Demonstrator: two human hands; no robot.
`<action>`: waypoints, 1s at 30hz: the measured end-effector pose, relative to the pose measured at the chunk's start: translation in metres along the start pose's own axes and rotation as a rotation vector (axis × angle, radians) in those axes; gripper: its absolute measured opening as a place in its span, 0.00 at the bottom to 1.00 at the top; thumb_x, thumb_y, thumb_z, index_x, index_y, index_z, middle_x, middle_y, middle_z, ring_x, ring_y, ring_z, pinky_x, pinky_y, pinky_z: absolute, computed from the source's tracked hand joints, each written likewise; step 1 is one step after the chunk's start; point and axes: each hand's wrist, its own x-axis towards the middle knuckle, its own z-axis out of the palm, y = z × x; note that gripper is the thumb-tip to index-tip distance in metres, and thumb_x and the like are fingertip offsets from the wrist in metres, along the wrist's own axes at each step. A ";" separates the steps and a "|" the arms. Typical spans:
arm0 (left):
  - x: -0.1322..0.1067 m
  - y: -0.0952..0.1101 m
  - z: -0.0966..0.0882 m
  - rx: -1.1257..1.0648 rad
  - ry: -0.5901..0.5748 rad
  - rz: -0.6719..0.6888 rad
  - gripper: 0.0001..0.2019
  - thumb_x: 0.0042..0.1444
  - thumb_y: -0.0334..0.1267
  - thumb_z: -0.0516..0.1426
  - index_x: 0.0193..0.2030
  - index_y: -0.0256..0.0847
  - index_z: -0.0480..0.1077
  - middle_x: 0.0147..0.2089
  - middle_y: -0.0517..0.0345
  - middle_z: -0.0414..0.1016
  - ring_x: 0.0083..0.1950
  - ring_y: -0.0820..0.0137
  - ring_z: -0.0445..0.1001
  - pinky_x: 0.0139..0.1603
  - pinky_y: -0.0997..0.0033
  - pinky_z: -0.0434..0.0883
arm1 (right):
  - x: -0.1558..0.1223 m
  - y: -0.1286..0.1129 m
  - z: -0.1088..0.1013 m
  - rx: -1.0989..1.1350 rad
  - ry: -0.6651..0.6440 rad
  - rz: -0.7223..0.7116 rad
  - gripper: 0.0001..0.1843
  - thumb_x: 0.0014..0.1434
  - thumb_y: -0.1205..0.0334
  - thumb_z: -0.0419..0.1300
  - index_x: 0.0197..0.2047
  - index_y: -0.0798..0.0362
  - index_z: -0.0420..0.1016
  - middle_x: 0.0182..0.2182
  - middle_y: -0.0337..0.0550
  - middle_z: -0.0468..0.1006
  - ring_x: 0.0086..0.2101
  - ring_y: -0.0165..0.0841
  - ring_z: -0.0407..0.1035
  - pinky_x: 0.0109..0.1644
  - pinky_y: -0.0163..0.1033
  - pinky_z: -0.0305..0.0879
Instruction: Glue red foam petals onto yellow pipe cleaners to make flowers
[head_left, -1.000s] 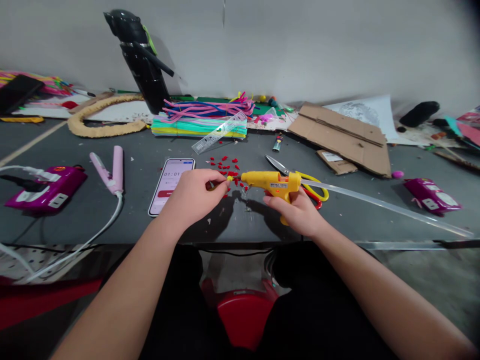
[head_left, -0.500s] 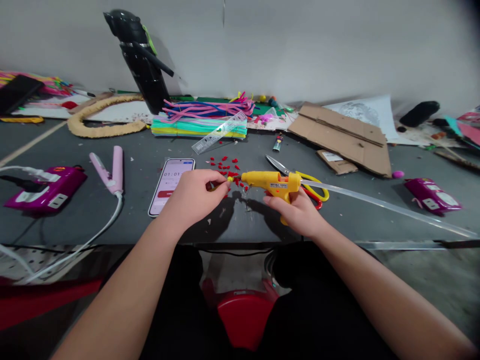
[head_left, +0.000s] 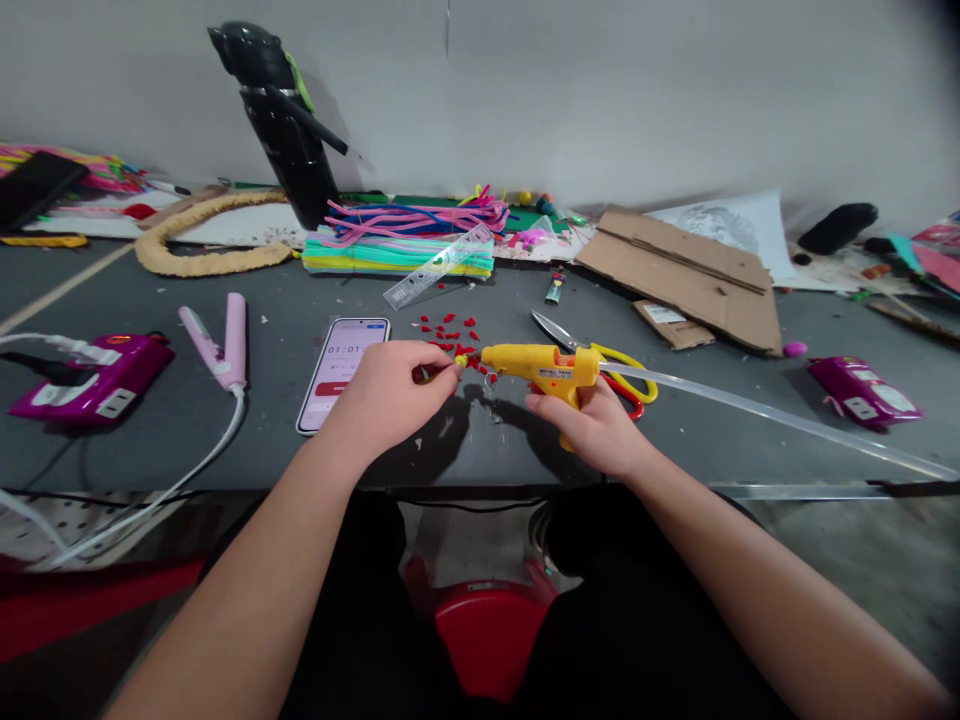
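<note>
My left hand (head_left: 405, 388) is closed, thumb and fingertips pinching a small yellow fuzzy piece (head_left: 461, 359); its lower part is hidden by the fingers. In my right hand (head_left: 604, 425) is a yellow hot glue gun (head_left: 529, 361), gripped by its handle. The gun's nozzle points left at the yellow piece, very close to it; whether they touch I cannot tell. A long clear glue stick (head_left: 757, 406) sticks out of the gun's rear. Small red pieces (head_left: 449, 335) lie scattered just beyond my fingertips. Behind the gun are scissors (head_left: 628, 366) with yellow and red handles.
A phone (head_left: 337, 365) showing a timer lies beside my left hand. Farther left are a pink hair straightener (head_left: 234, 345) and a purple power strip (head_left: 112, 378). Along the back stand a black flask (head_left: 281, 130), bundled pipe cleaners (head_left: 405, 225), a clear ruler (head_left: 435, 268) and cardboard (head_left: 682, 260).
The yellow piece has turned slightly between my left fingertips, its tip now leaning toward the nozzle. The glue gun has shifted a touch left; both hands keep their grip.
</note>
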 end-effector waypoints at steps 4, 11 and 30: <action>0.001 0.000 0.000 0.006 -0.007 0.004 0.11 0.57 0.41 0.57 0.31 0.42 0.78 0.31 0.60 0.80 0.30 0.71 0.70 0.31 0.70 0.62 | -0.001 0.001 0.000 -0.026 0.000 -0.012 0.13 0.59 0.55 0.62 0.45 0.51 0.79 0.39 0.42 0.81 0.41 0.38 0.75 0.49 0.43 0.71; 0.000 0.000 0.001 0.017 -0.007 0.001 0.11 0.58 0.42 0.56 0.31 0.42 0.78 0.30 0.60 0.79 0.30 0.71 0.70 0.30 0.70 0.61 | -0.004 -0.006 -0.001 -0.161 -0.044 0.018 0.12 0.61 0.54 0.59 0.43 0.52 0.77 0.35 0.41 0.79 0.36 0.36 0.73 0.42 0.41 0.68; 0.003 -0.005 -0.006 0.030 0.045 -0.095 0.14 0.58 0.47 0.56 0.31 0.42 0.79 0.29 0.59 0.79 0.29 0.69 0.71 0.30 0.69 0.63 | -0.008 -0.016 -0.012 -0.367 -0.069 0.053 0.14 0.61 0.52 0.57 0.40 0.52 0.77 0.28 0.41 0.76 0.27 0.34 0.68 0.31 0.39 0.63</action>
